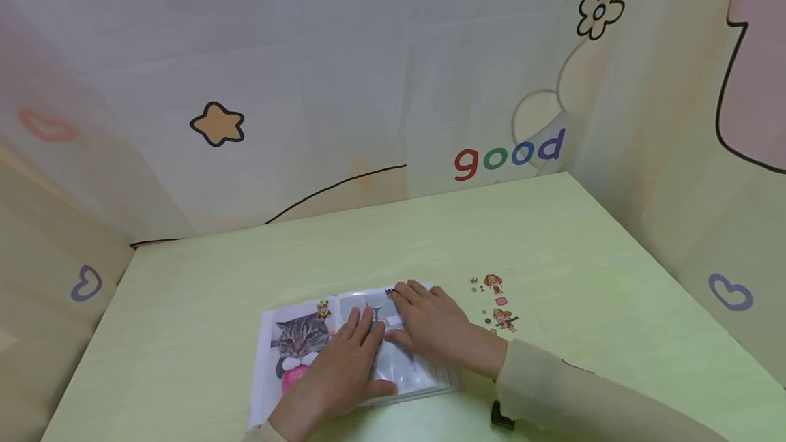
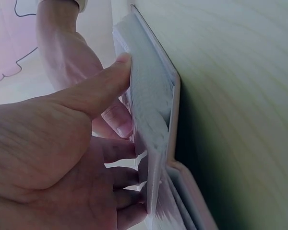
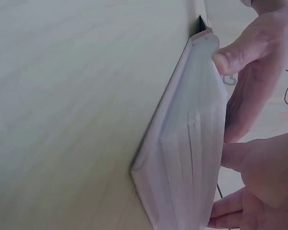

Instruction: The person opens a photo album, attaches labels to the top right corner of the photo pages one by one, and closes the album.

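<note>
A photo album [image 1: 263, 363] lies open on the table with its clear-sleeved pages up. Its left page shows a cat photo [image 1: 302, 336] with a small cartoon dog sticker [image 1: 323, 309] above it. My left hand [image 1: 344, 365] lies flat across the inner part of the right page, its thumb [image 2: 108, 86] at the page block's near edge. Over that page's upper right part rests my right hand [image 1: 434, 325], fingers extended. Another small sticker [image 1: 390, 293] peeks out by its fingertips. Both hands partly cover a greyish photo [image 1: 396, 363] under shiny film. The thick page block [image 3: 192, 124] shows side-on in the right wrist view.
Several cartoon stickers, among them a puppy [image 1: 493, 284] and a second puppy [image 1: 505, 320], lie on the light green table [image 1: 202, 278] right of the album. A small black thing [image 1: 502, 416] sits below the right sleeve. Printed curtains [image 1: 344, 101] stand behind and at both sides.
</note>
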Tool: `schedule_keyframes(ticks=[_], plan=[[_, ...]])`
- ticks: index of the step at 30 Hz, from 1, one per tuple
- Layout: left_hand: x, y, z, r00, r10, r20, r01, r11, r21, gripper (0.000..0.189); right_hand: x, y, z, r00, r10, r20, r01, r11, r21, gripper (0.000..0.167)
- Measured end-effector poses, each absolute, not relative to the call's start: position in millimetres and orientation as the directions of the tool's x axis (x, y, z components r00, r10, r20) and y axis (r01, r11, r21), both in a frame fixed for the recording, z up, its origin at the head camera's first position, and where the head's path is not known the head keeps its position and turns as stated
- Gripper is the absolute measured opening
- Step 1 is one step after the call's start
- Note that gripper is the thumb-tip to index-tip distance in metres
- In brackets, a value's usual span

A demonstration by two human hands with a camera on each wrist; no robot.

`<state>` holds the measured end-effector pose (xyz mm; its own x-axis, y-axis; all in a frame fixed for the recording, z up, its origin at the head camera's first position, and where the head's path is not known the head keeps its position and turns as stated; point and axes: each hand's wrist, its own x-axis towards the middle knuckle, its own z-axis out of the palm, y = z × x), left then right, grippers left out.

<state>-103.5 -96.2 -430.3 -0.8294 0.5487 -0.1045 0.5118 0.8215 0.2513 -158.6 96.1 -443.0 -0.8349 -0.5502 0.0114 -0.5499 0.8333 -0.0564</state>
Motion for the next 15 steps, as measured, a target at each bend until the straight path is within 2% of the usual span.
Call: schedule_keyframes(ticks=[10, 15], plan=[[-102.8, -96.0, -430.1, -0.833, 0.543, -0.105, 0.507, 0.826, 0.246, 0.093, -163.9, 98.8, -442.4, -0.857, -0.515, -0.013, -0.51, 0.851, -0.121, 0.081], [-102.9, -96.3, -430.7, -0.829, 0.55, -0.106, 0.514, 0.822, 0.243, 0.093, -156.3, 101.0, -441.5, -0.819, -0.573, 0.037, -0.569, 0.801, -0.187, 0.072]])
